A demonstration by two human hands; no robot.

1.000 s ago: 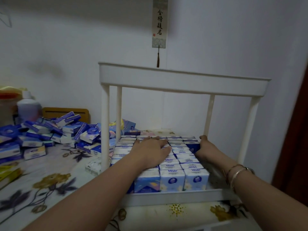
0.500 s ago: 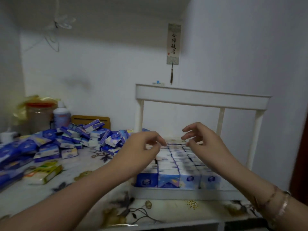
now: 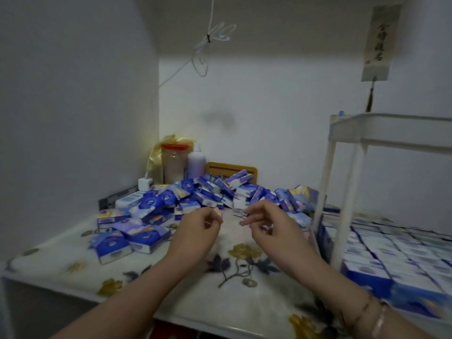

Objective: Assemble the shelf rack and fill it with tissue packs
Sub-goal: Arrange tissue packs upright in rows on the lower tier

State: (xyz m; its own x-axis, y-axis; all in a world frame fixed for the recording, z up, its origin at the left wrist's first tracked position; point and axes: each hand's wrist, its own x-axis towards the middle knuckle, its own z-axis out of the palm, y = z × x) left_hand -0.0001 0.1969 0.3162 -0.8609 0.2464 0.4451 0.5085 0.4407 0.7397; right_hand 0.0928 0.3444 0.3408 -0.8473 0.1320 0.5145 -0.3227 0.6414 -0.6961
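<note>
Along the near edge of the tabletop [image 3: 137,287] both forearms reach in over the flowered cover, a bracelet [image 3: 378,321] on the right wrist. Above the bare middle stretch the left hand [image 3: 195,231] and right hand [image 3: 271,226] hover side by side, apart from each other, each grip loosely curled and holding nothing (motion blur smears the fingertips, so any tiny thing pinched there cannot be told). Open cover lies under and between the hands, running back to the heap. At the right edge stands the white shelf rack [image 3: 391,129], its lower tier packed with rows of tissue packs [image 3: 381,250], its legs just beside the right hand. Beyond the hands a loose pile of blue tissue packs [image 3: 186,201] spreads toward the far left corner. Behind it, against the wall, stand a red-lidded jar [image 3: 174,162], a white bottle [image 3: 196,162] and a wooden board [image 3: 232,168].
</note>
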